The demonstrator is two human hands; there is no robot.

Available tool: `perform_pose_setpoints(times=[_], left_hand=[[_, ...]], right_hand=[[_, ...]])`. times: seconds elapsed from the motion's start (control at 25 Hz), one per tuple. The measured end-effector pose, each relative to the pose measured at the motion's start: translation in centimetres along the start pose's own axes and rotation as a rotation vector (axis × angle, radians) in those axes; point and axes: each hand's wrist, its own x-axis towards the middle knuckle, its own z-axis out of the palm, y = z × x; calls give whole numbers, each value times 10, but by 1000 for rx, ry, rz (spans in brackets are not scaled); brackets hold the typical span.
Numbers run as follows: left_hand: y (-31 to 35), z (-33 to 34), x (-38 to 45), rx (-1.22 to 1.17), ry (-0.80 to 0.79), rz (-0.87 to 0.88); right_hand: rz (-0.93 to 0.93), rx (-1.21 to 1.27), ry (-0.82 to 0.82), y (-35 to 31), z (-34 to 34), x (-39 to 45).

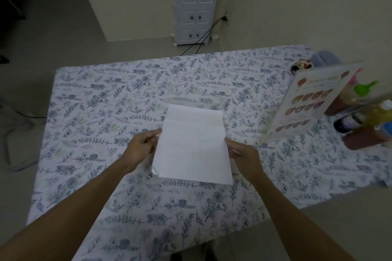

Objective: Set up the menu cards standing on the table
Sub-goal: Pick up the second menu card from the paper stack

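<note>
I hold a white menu card (193, 146) over the middle of the table, its blank back facing me. My left hand (142, 147) pinches its left edge and my right hand (241, 152) pinches its right edge. Behind the card's top, a clear acrylic stand (197, 101) is faintly visible against the cloth, and the card seems partly inside it. A second menu card (305, 101), printed with food pictures, stands upright in its holder at the right side of the table.
The table (106, 112) wears a blue floral cloth. Several bottles and condiment containers (364, 116) crowd the right edge behind the standing card. A white drawer cabinet (196, 4) with black cables stands against the far wall.
</note>
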Motion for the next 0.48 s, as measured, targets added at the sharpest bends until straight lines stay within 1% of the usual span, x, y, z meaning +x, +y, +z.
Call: perform_pose_setpoints(times=[0.08,0.16,0.24,0.36,0.44,0.48], left_hand=[[11,-7,-5,-57,-36,51],[21,-10,-10,11,-2,148],[28,-11,-14,38,73,235],[33,-5,-18,-15,207,344],[39,2,-24,-81,292,417],[44,5,-26,-122,331,434]], right_hand=[[-41,90,-6,-6,-2,0],[-90,75,13,-11,-2,-3],[-143,34,69,-20,-2,-4],[-266,12,190,-40,-4,6],[-291,58,231,-60,-6,15],[-273,64,239,-71,-6,20]])
